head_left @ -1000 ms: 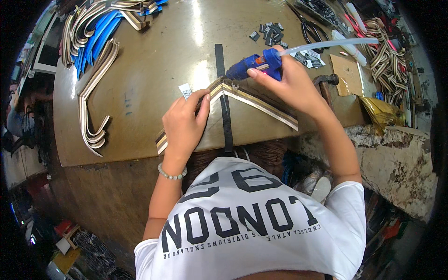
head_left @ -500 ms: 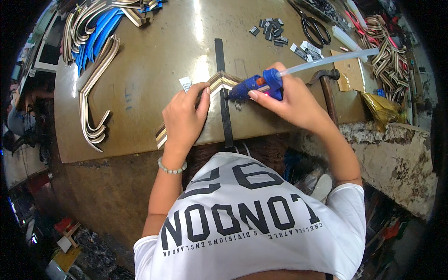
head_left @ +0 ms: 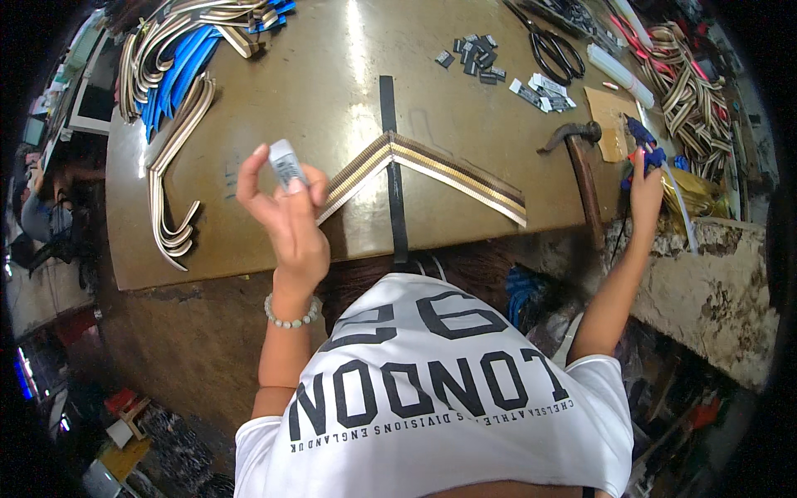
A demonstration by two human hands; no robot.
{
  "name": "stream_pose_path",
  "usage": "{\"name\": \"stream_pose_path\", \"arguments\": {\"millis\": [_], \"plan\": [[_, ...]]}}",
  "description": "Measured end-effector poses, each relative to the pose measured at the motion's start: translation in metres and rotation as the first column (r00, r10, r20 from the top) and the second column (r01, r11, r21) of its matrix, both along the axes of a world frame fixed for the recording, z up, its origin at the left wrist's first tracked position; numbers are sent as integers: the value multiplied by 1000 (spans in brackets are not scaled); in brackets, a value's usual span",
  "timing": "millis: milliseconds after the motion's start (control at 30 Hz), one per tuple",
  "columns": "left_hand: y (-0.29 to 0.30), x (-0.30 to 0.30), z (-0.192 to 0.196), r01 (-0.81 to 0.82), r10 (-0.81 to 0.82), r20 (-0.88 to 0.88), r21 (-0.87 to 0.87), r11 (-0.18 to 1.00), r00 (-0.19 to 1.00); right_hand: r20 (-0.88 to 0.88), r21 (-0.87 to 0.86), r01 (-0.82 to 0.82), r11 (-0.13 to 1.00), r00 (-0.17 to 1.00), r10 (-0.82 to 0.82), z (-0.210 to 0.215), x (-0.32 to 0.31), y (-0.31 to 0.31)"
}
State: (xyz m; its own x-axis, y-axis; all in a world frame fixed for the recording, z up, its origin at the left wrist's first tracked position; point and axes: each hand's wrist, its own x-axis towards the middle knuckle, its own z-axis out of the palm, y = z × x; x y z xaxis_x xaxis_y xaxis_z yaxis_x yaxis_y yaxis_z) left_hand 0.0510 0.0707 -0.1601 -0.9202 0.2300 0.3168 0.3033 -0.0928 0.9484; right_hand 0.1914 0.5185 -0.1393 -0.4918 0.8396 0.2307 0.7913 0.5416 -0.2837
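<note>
My left hand (head_left: 286,212) is raised over the left part of the table, pinching a small grey and white label (head_left: 286,163) between thumb and fingers. A striped brown, black and cream strap (head_left: 465,179), bent to a peak, lies on the table beside that hand. Its peak crosses a black strip (head_left: 397,212) that runs up the table. Off at the right edge, my right hand (head_left: 646,192) is closed on a blue glue gun (head_left: 652,155), its nozzle near a piece of cardboard (head_left: 610,124). A clear glue stick trails from the gun toward me.
A hammer (head_left: 588,178) lies left of the glue gun. Black-handled scissors (head_left: 558,54), dark labels (head_left: 477,56) and pale labels (head_left: 544,93) sit farther back. Bundled striped straps (head_left: 170,166) lie at left; more straps (head_left: 685,91) heap at far right.
My right hand has carried the glue gun from the strap's peak to the right edge. My left hand has let go of the strap, moved left and picked up the label.
</note>
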Motion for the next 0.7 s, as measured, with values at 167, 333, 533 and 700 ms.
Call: {"name": "stream_pose_path", "arguments": {"millis": [167,333,533,700], "plan": [[17,16,29,316,-317,-5,-70,946,949,55,-432,-15,902,998,42,57,1,-106],[40,19,36,531,-553,-52,-221,818,831,-823,-547,-828,-123,505,258,37,-49,-207],[24,23,40,240,-209,263,-93,966,942,-814,-559,-803,-208,579,-45,31,-58,-229],[25,15,33,220,-369,449,350,911,814,-724,-456,-783,-423,603,-335,13,-58,-239]]}}
